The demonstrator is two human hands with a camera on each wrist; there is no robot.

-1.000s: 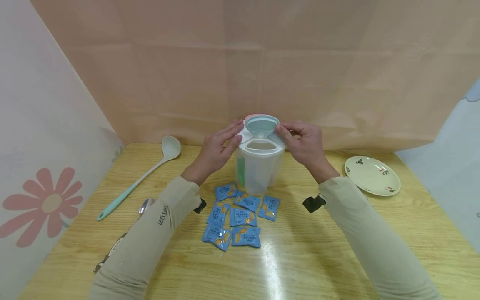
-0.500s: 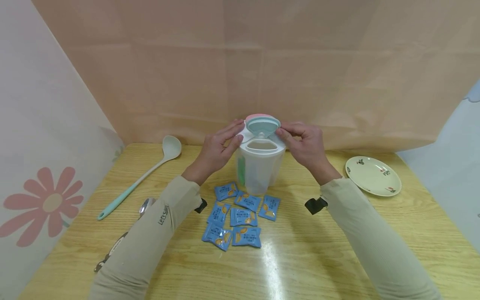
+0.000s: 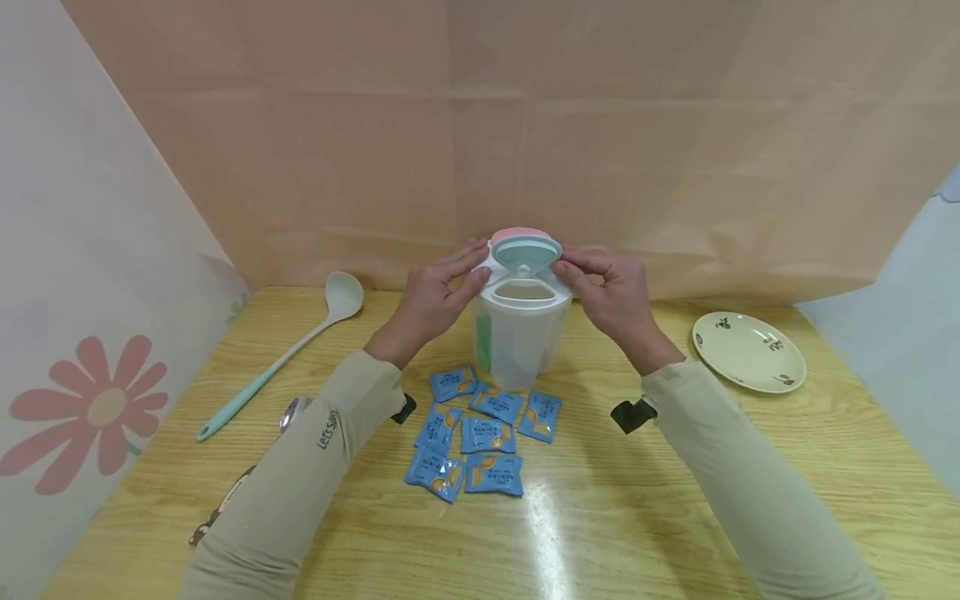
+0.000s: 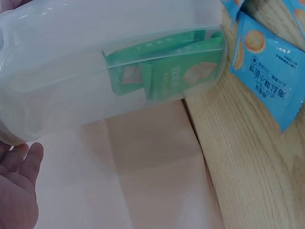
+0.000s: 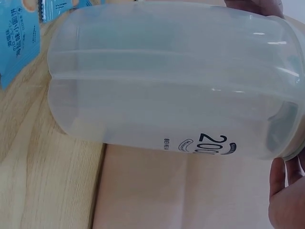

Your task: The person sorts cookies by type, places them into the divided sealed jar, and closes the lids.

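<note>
Standing upright near the far middle of the tabletop (image 3: pixel 675 500), the clear container (image 3: pixel 517 342) is framed by both hands at its white top. The left hand (image 3: pixel 435 296) is at about 9 o'clock from the container, its fingers rather straight and lying against the side of the white top, the thumb near the rim below; it rests there more than it grips. The right hand (image 3: pixel 611 287) is at about 3 o'clock, with thumb and forefinger brought together in a pinch at the edge of the green flap lid (image 3: pixel 525 248), which stands raised and tilted toward the back, so the oval opening (image 3: pixel 523 291) below it is free. A pink flap (image 3: pixel 517 234) shows just behind the green one. The container's long axis is vertical, and both hands are equally close, one on each side. Inside one compartment, the left wrist view shows green packets (image 4: pixel 167 71). The blue packets (image 3: pixel 480 429) lie in a loose group at 6 o'clock from the container, just beside its foot and well below the two hands.
</note>
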